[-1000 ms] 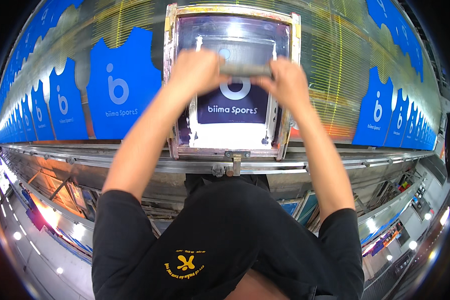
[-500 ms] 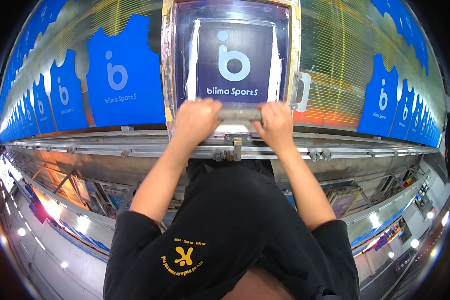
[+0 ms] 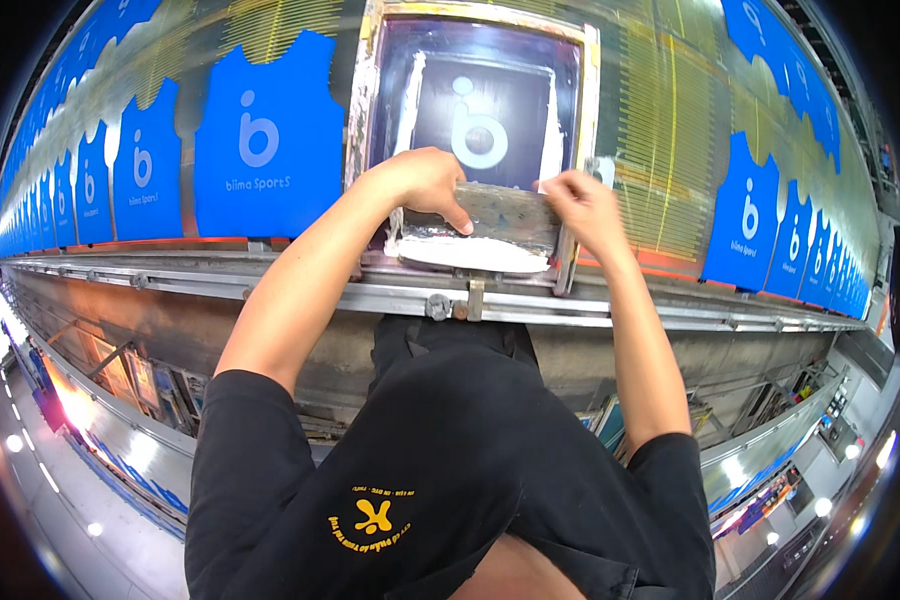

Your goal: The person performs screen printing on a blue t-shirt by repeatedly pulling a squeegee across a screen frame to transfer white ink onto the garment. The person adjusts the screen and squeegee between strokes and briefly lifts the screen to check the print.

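Observation:
In front of me lies a screen-printing frame with a dark mesh and a pale logo in its middle. A wide squeegee leans across the frame's near end, its flat face smeared and shiny. White ink is pooled along its lower edge. My left hand is at the squeegee's left end, thumb and fingers apart, the thumb lying over its face; some fingertips are hidden. My right hand, slightly blurred, has curled fingers closed at the squeegee's upper right corner.
Blue printed shirt panels lie in a row on the long table to the left, with more blue panels to the right. A metal rail runs along the near edge, with a bracket below the frame. Beneath are stored frames.
Both hands were gripping the squeegee's handle near the frame's front edge. Now the squeegee is tilted with its face showing. My left fingers have spread, and my right hand has moved right.

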A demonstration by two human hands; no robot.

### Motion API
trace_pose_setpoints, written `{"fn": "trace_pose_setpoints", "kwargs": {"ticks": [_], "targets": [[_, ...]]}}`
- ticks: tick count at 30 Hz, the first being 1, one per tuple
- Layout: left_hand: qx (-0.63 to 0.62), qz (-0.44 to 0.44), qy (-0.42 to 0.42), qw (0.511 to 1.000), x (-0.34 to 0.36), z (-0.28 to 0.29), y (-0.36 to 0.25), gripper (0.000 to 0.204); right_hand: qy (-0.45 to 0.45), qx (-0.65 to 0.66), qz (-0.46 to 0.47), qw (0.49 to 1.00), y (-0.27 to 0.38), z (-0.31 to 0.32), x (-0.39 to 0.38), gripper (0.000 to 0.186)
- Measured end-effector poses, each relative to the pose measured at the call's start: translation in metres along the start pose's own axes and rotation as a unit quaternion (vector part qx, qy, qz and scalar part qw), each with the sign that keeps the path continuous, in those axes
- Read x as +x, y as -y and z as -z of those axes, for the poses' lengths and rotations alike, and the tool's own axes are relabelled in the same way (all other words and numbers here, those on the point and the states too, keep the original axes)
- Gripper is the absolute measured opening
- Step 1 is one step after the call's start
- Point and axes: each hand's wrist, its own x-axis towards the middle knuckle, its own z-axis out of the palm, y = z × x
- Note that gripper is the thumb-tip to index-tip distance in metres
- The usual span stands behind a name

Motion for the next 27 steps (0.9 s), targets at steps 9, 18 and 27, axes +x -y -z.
{"fn": "trace_pose_setpoints", "kwargs": {"ticks": [9, 18, 27], "targets": [[0.173, -0.077, -0.269, 0.944, 0.063, 0.126, 0.017, 0.045, -0.222, 0.06, -0.194, 0.954, -0.077, 0.023, 0.033, 0.041], [0.152, -0.079, -0.407, 0.897, 0.051, 0.055, 0.04, 0.028, -0.236, 0.16, -0.183, 0.941, -0.029, 0.026, 0.033, 0.033], [0.094, -0.136, -0.448, 0.879, -0.083, -0.173, 0.013, 0.071, -0.309, 0.147, -0.076, 0.937, -0.01, 0.03, 0.027, 0.034]]}}
